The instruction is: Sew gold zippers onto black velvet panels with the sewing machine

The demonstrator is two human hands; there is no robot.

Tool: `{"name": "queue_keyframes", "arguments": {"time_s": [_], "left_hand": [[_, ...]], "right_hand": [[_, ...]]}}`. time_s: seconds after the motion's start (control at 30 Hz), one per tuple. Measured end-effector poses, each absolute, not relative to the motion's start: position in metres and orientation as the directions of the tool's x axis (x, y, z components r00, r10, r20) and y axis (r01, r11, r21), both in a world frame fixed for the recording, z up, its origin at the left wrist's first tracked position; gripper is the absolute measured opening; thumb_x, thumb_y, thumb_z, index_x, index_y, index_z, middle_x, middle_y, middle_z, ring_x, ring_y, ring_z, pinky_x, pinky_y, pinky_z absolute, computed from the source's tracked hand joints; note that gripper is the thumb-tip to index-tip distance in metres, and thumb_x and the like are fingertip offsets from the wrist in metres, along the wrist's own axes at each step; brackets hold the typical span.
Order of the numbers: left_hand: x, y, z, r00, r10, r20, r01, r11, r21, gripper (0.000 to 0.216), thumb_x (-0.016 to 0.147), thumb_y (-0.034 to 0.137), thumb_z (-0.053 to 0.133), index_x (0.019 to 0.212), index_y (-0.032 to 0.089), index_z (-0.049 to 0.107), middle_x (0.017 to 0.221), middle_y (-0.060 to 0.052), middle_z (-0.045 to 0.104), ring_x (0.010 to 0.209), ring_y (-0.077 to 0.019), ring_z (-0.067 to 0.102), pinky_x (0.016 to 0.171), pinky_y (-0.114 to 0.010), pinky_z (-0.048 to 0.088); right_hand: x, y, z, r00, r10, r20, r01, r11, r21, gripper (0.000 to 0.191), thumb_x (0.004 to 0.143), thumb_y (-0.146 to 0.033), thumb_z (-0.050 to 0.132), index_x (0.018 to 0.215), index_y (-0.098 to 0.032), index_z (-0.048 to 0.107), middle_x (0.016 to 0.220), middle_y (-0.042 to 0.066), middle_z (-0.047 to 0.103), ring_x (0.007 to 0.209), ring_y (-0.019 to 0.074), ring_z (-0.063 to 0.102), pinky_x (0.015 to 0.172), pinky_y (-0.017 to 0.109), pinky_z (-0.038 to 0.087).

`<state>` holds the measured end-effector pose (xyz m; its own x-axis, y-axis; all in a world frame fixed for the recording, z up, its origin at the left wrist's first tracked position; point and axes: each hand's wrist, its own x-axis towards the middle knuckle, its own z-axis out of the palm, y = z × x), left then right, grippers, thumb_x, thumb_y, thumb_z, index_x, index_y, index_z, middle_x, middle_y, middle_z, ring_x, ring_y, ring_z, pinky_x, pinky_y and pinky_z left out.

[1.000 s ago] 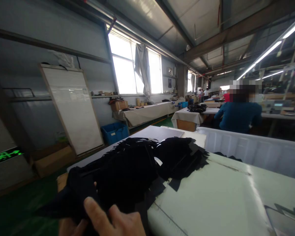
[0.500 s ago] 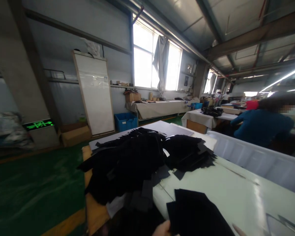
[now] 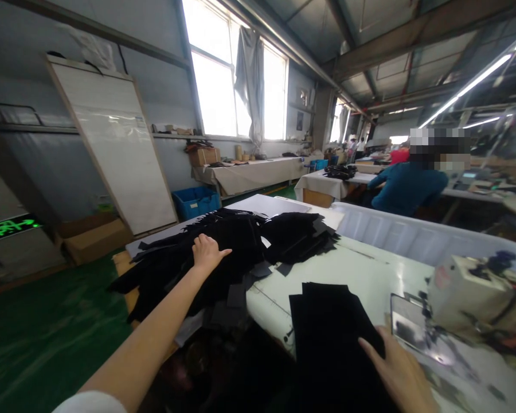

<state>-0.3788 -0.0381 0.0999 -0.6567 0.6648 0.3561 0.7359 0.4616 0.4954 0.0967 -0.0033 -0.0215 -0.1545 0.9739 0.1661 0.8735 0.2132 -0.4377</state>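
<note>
My left hand (image 3: 207, 253) is stretched out over a big heap of black fabric pieces (image 3: 236, 244). Its thumb stands away from the other fingers, which are partly bent; nothing shows in its grasp. At the lower right my right hand (image 3: 398, 364) grips the right edge of some flat black fabric pieces (image 3: 327, 344), thumb on top and fingers hidden beneath. These pieces lie slightly offset over one another, above the near edge of the pale table (image 3: 370, 281).
A sewing machine (image 3: 468, 304) stands right of my right hand. Behind the table runs a white plastic trough (image 3: 413, 229). A person in a blue top (image 3: 408, 189) sits beyond it. A blue crate (image 3: 196, 202) and a cardboard box (image 3: 95, 236) are on the floor at left.
My left hand has moved from the fabric pieces at the bottom up and left to the heap. My right hand has come into fuller view. The camera has turned right.
</note>
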Motion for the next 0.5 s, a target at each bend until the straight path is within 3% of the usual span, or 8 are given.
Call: {"name": "queue_keyframes", "arguments": {"time_s": [0.13,0.3,0.5], "left_hand": [[-0.378,-0.019,0.128,-0.638,0.721,0.27,0.714,0.423,0.558,0.034,0.094,0.033,0.064,0.124,0.017,0.058,0.133,-0.011,0.055,0.117,-0.0288,0.056,0.097,-0.052,0.048],[-0.378,0.017,0.183,-0.61,0.78,0.139,0.575,0.315,0.755,0.03,0.096,0.033,0.063,0.119,0.015,0.06,0.117,-0.009,0.063,0.098,-0.0226,0.065,0.082,-0.042,0.057],[-0.367,0.03,0.231,-0.514,0.841,0.168,0.395,0.058,0.917,0.03,0.096,0.033,0.062,0.12,0.014,0.06,0.115,-0.009,0.064,0.094,-0.021,0.066,0.078,-0.039,0.058]], "right_hand": [[0.099,-0.001,-0.024,-0.174,0.972,0.16,0.867,0.228,-0.442,0.05,0.086,-0.052,0.034,0.111,-0.016,0.058,0.097,0.017,0.074,0.09,0.0365,0.071,0.077,0.044,0.053],[0.103,0.001,-0.025,-0.191,0.971,0.141,0.865,0.234,-0.443,0.062,0.087,-0.056,0.028,0.116,-0.009,0.056,0.104,0.023,0.071,0.091,0.0387,0.07,0.08,0.046,0.053],[0.104,0.006,-0.035,-0.199,0.97,0.14,0.86,0.242,-0.45,0.065,0.087,-0.057,0.027,0.12,-0.007,0.054,0.114,0.024,0.068,0.1,0.0401,0.068,0.088,0.049,0.051]]}}
